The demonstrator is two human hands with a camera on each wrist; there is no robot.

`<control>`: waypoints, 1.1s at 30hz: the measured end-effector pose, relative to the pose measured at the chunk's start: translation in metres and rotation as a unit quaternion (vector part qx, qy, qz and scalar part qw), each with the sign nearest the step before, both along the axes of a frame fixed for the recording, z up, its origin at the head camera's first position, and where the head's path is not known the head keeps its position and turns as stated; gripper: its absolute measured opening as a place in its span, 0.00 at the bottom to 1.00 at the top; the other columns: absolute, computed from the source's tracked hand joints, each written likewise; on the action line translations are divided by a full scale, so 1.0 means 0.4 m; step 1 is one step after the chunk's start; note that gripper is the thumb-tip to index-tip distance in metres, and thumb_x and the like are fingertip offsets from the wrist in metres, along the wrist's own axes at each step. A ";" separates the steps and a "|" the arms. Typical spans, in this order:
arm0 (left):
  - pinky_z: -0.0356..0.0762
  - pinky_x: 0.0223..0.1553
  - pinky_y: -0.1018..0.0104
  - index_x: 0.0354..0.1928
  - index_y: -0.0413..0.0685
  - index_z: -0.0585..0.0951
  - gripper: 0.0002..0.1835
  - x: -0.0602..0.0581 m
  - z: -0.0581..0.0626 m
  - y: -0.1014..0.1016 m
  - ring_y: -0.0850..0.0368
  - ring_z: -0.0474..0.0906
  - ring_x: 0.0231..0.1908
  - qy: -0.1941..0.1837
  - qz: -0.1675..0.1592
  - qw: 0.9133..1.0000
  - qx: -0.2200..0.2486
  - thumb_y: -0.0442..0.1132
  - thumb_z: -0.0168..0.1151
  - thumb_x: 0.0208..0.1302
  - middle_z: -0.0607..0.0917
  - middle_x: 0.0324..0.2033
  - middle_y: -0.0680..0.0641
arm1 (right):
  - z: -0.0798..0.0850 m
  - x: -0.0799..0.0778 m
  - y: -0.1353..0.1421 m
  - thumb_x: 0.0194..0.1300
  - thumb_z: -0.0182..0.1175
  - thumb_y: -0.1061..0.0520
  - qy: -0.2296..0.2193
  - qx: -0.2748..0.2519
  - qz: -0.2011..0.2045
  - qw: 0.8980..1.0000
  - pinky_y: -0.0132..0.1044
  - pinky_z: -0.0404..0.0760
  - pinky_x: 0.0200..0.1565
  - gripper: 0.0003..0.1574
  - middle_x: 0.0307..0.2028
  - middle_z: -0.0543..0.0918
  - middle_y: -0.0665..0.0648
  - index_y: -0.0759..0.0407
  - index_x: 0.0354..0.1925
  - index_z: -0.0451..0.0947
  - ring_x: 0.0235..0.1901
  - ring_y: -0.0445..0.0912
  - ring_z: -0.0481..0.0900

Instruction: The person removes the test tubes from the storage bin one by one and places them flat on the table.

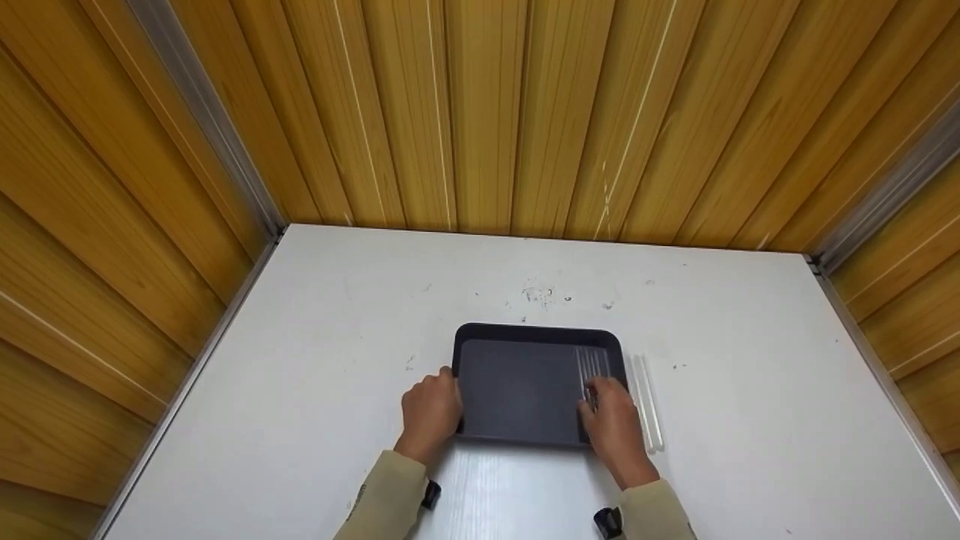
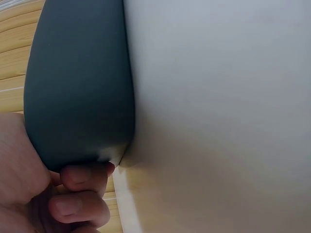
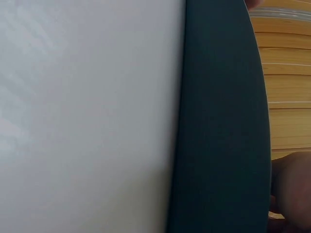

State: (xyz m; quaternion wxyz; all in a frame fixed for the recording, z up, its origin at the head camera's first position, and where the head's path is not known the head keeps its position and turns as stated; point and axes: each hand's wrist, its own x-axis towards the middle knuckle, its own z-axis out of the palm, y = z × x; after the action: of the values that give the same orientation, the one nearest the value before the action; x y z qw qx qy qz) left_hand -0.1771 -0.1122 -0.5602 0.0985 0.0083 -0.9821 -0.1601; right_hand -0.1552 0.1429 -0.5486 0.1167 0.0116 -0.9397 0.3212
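Note:
A dark grey rectangular tray (image 1: 517,390) lies on the white table in the head view. Its outer wall (image 2: 80,87) fills much of the left wrist view, with curled fingers at its corner. My left hand (image 1: 433,405) grips the tray's left side. Over the tray's right side, my right hand (image 1: 616,420) has thumb and fingers curled at the near ends of several thin clear sticks (image 1: 591,360) lying inside. It appears to pinch them; the fingertips are partly hidden. In the right wrist view, the tray wall (image 3: 221,116) hides most of that hand.
Just right of the tray, a few more clear sticks (image 1: 649,405) lie lengthwise on the white table (image 1: 750,390). Wood-patterned panels (image 1: 487,112) rise behind the table and on both sides. Dark marks (image 1: 538,294) spot the tabletop beyond the tray.

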 end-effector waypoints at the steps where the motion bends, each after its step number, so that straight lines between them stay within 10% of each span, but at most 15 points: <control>1: 0.72 0.19 0.55 0.35 0.39 0.82 0.12 0.000 0.000 0.000 0.46 0.81 0.20 0.000 0.000 1.000 0.000 0.41 0.56 0.68 0.85 0.22 0.41 | 0.000 0.000 -0.001 0.56 0.66 0.67 0.000 0.000 0.000 1.000 0.47 0.79 0.40 0.16 0.38 0.81 0.62 0.69 0.45 0.79 0.38 0.53 0.81; 33: 0.71 0.18 0.55 0.34 0.40 0.81 0.11 0.002 0.001 0.000 0.47 0.80 0.19 0.011 -0.004 1.000 -0.010 0.41 0.57 0.68 0.84 0.21 0.41 | -0.008 0.005 -0.034 0.51 0.70 0.68 0.053 0.088 0.014 0.995 0.50 0.81 0.40 0.19 0.39 0.81 0.68 0.70 0.43 0.79 0.39 0.60 0.83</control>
State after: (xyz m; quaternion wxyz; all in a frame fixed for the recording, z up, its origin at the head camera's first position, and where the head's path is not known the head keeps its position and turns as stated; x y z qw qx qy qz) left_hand -0.1763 -0.1124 -0.5596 0.1084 0.0013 -0.9827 -0.1504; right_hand -0.1533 0.1293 -0.5520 0.1602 0.0515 -0.9565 0.2382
